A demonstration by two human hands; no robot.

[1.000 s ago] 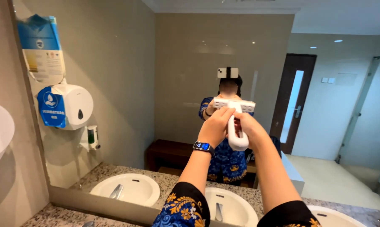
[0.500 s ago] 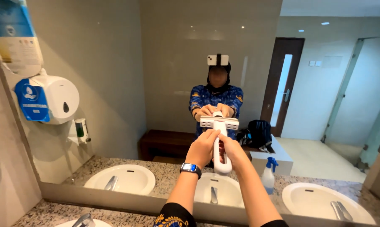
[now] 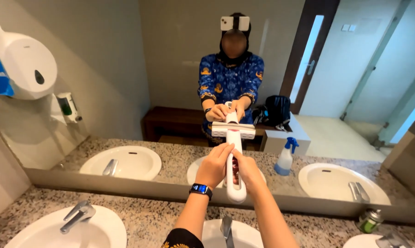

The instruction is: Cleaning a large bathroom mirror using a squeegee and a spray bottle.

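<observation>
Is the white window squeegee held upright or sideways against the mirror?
Upright: the white window squeegee has its blade on top, handle pointing down, gripped by left hand and right hand.

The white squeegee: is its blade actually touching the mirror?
Touching. In the head view the squeegee blade meets its own reflection on the mirror without a gap.

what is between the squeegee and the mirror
Nothing visible: the squeegee, held by the left hand and right hand, has its blade against the mirror, with bare glass around it.
</observation>
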